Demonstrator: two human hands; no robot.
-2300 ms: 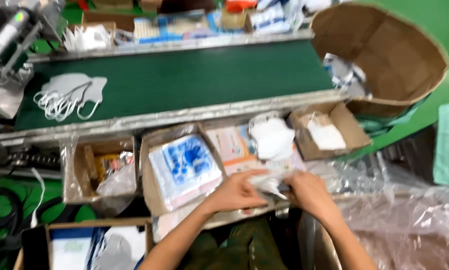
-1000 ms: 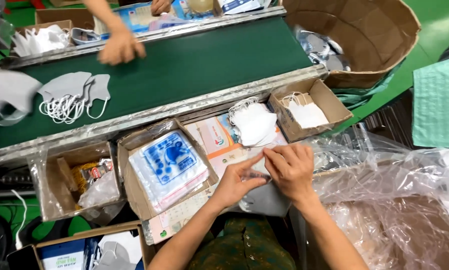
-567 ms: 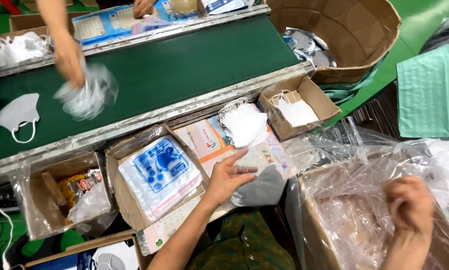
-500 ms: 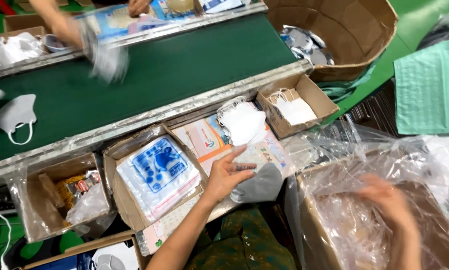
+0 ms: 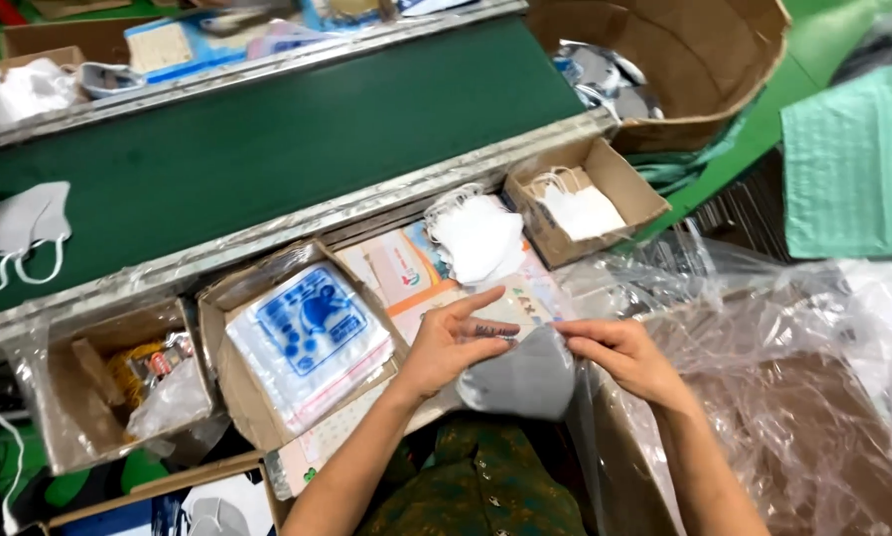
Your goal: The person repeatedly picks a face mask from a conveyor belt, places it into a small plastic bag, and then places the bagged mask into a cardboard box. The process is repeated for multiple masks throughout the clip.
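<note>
Left hand [image 5: 453, 342] at nine o'clock of grey mask [image 5: 520, 375], fingers spread flat, pointing toward two o'clock, touching its top edge. Right hand [image 5: 619, 352] at three o'clock, fingertips pinching mask's upper corner above lap.

light: bright, even, overhead | shadows: soft | glare: on clear plastic sheet [image 5: 763, 328] | blur: slight at edges

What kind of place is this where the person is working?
It looks like a factory packing line for face masks. A long green conveyor belt carries white masks, cardboard boxes hold a stack of printed plastic bags, and both hands touch a grey mask.
</note>
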